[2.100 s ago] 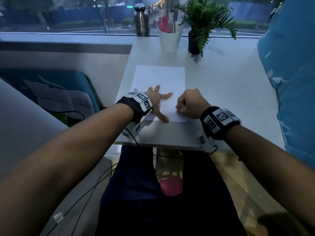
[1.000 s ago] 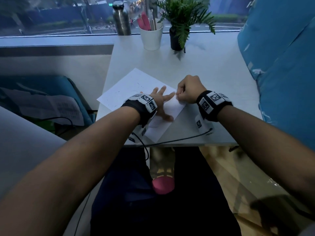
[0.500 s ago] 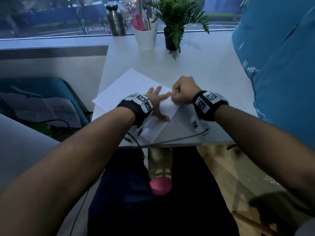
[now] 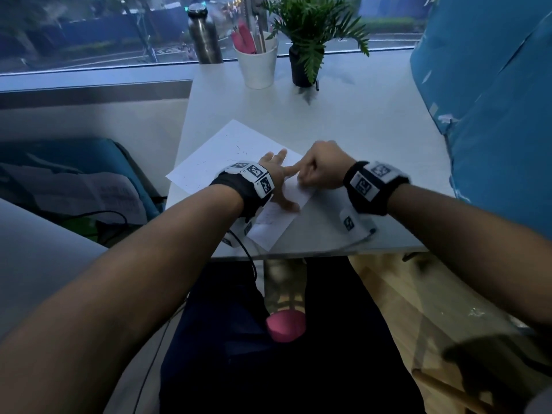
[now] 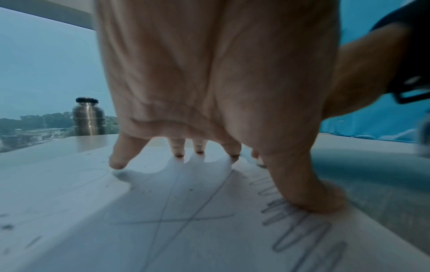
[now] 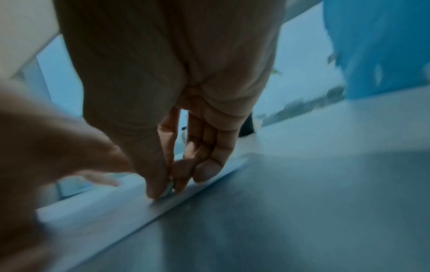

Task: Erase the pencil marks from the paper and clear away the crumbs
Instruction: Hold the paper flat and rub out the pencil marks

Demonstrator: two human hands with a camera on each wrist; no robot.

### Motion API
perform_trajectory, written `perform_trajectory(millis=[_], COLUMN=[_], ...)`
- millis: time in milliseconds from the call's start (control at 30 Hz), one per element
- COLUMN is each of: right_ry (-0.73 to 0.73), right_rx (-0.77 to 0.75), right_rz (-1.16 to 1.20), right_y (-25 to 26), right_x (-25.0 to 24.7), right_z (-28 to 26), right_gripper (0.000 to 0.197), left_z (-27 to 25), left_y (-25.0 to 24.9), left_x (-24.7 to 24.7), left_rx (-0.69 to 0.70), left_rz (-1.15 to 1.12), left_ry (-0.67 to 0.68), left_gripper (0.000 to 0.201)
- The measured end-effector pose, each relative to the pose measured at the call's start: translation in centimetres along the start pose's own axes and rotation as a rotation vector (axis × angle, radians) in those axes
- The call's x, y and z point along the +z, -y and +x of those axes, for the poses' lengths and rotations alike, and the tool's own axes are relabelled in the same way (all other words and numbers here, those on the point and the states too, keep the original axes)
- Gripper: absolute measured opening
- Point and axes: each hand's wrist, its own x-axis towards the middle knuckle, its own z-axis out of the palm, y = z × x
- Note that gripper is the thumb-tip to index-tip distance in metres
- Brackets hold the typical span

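A white sheet of paper (image 4: 230,153) lies diagonally on the table, near the front edge. Dark eraser crumbs (image 4: 200,174) dot its far left part. The left wrist view shows pencil marks: crossing lines (image 5: 186,217) and a zigzag scribble (image 5: 300,224). My left hand (image 4: 276,173) presses the sheet flat with spread fingers (image 5: 116,162). My right hand (image 4: 318,168) is curled at the sheet's right edge. Between its thumb and fingertips it pinches a small pale eraser (image 6: 169,188), mostly hidden, down on the paper.
At the back of the white table (image 4: 358,130) stand a steel bottle (image 4: 204,34), a white cup of pens (image 4: 259,65) and a potted plant (image 4: 307,43). A blue cushion (image 4: 493,115) borders the right side. Cables hang off the front edge.
The paper's far end has swung left, so the sheet now lies diagonally. The left hand stays pressed on it, and the right hand still works at the right edge.
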Motion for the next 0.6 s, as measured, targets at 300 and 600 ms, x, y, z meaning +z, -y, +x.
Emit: perform_trajectory(millis=[300,600], right_ry=[-0.095,-0.132], right_rx=[0.07,0.062], right_rz=[0.038,0.071], right_y=[-1.2,-1.9], right_x=[-1.0,-1.1], right_z=[0.7,0.1], right_gripper=[0.008,0.01], left_z=[0.1,0.5], left_y=[-1.6,-0.8], left_x=[-0.6,-0.1], left_rx=[0.106,0.148], left_rz=[0.065,-0.021], left_ry=[-0.062,-0.047], left_gripper=[0.116,0.112])
